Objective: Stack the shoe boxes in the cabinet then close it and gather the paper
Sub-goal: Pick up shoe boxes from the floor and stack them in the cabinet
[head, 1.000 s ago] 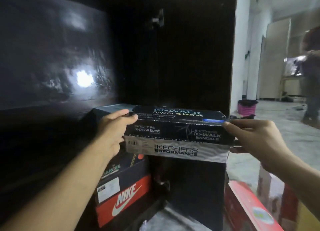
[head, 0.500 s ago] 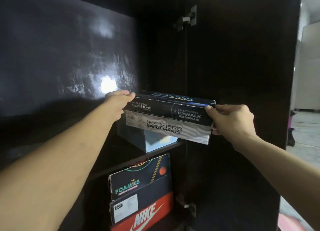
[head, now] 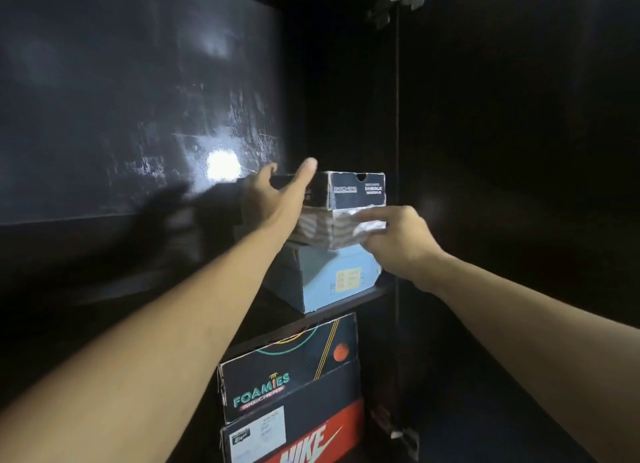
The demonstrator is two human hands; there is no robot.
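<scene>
Head view: black-and-grey cardboard Skechers shoe box (head: 349, 208) sits atop a pale blue box (head: 332, 277) on the cabinet shelf (head: 377, 293), between the hands; left hand (head: 273, 199) spread against its side, right hand (head: 394, 235) pinching its front corner.

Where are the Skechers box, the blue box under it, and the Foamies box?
Skechers box (head: 358, 189), head view, dark end panel of its lid.
Blue box (head: 341, 277), head view, front end by the yellow label.
Foamies box (head: 277, 369), head view, printed front face.
</scene>
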